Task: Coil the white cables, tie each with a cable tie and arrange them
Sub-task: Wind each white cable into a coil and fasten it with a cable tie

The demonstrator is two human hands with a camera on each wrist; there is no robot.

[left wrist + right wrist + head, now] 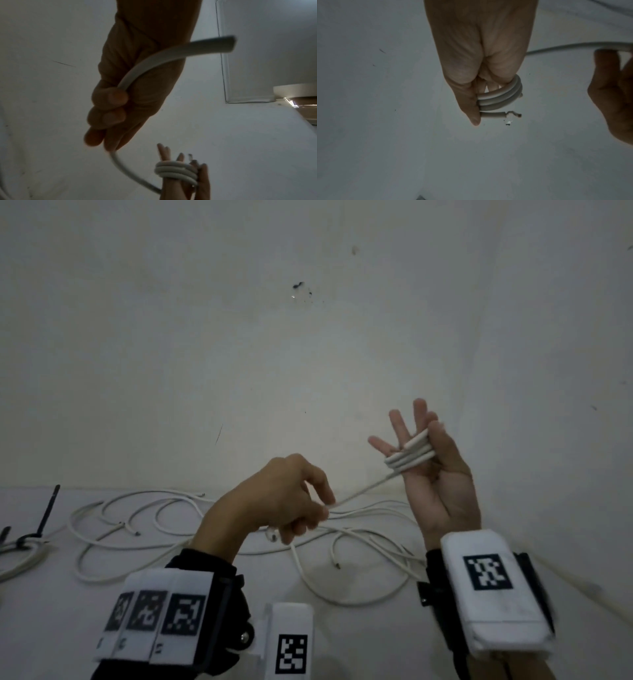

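Your right hand is raised palm toward you, fingers straight and spread, serving as the former for the coil: three turns of white cable sit side by side round the fingers. In the right wrist view the thumb presses the cut end against the fingers, bare conductor protruding; this anchors the start so the turns cannot slip.

Your left hand is below and to the left, fingers curled round the running length, which passes taut from its fingertips up to the coil. That tension appears deliberate, to lay each turn tight against the last. The two hands are apart, joined only by the cable.

The remaining white cables lie in loose overlapping loops on the worktop, across its far half near the wall. At the far left edge, a dark strap-like item, possibly a cable tie, stands beside another cable; I cannot confirm it.

Judgement: coiling of the first cable is under way; nothing in hand is tied yet.
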